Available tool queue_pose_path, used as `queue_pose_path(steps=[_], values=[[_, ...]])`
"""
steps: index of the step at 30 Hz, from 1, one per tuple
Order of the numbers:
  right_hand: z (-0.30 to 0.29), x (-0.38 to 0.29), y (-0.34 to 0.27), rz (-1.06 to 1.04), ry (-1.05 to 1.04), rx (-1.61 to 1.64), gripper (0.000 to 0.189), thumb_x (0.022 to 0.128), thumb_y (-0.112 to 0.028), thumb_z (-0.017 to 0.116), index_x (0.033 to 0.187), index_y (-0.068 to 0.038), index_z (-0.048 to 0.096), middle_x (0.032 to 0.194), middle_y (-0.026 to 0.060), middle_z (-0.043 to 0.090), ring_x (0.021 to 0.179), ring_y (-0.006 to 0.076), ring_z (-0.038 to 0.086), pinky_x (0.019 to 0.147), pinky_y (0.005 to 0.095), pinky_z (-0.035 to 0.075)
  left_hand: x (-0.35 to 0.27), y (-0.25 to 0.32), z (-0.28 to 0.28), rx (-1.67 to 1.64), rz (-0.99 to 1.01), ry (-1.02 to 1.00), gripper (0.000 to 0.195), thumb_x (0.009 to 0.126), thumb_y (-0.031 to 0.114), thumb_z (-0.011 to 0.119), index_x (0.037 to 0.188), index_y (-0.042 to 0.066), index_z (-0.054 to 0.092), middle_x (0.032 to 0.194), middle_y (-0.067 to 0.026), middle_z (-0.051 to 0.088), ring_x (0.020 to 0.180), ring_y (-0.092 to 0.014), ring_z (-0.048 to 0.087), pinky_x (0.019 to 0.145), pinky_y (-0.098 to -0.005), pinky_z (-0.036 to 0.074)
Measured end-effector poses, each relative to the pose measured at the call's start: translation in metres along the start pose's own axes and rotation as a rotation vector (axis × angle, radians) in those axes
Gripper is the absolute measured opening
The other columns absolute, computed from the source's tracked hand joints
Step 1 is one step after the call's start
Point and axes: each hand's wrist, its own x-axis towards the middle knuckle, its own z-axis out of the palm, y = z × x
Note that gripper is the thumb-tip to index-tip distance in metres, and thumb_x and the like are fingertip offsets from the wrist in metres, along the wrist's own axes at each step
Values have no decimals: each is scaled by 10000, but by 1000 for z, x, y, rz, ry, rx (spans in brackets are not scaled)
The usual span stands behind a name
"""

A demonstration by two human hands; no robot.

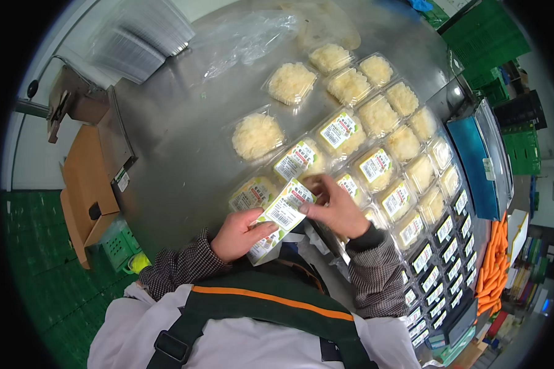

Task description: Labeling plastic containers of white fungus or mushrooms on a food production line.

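Note:
My left hand [243, 235] grips a strip of printed labels [281, 212] between thumb and fingers, in front of my body. At the strip's upper right corner, my right hand [334, 207] has its thumb and fingers pinched on the edge. Just beyond are clear plastic clamshell boxes of pale, frilly food, probably white fungus. Labels lie on several lids, among them a labelled box [339, 131] and another labelled box [300, 159]. An unlabelled box [258, 136] stands apart to the left, with a second unlabelled box [292, 84] beyond it.
Black labelled packs [429, 276] fill the right side of the steel table [175, 152], beside carrots [491, 272] and a blue bin [473, 170]. Clear plastic film [254, 39] and stacked clear trays [143, 37] lie at the far side. A cardboard box [90, 184] is at left.

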Motion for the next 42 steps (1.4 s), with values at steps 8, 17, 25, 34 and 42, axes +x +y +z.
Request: queue_pose_path(steps=[8,17,25,34,42], values=[[47,-41,15,-47,185,166,275,833,-97,701,1017,-1,520,906,42,590,824,83,536,693,237,473,14,7,19,-84,142,-62,434,872,110,660,1257,13,486,1122,-59,568,1049,-84,517,898,-263,449],[67,-54,4,23,375,85,199,815,-103,708,929,-7,576,777,94,626,698,132,584,638,270,474,0,-6,17,115,145,-149,301,883,88,636,1164,9,558,966,-3,610,880,-52,546,775,-245,481],[101,-35,-25,-438,593,-786,140,758,-55,653,864,-88,566,730,88,545,660,286,581,547,395,459,-11,-12,-11,-194,-19,-86,282,891,109,630,1140,-11,570,945,-14,634,858,-55,566,762,-240,487],[40,81,-25,-252,661,-132,139,870,-116,620,911,3,560,702,119,643,621,186,614,582,302,467,-70,-15,-116,-24,-186,13,194,881,156,648,986,-3,613,848,-34,657,739,-47,592,669,-233,493],[82,164,-17,-113,672,-337,232,801,-191,686,903,-12,581,744,169,647,700,332,633,664,396,492,-73,-27,-140,-204,-179,189,170,900,183,628,933,16,622,800,-25,658,693,-48,586,620,-223,471]])
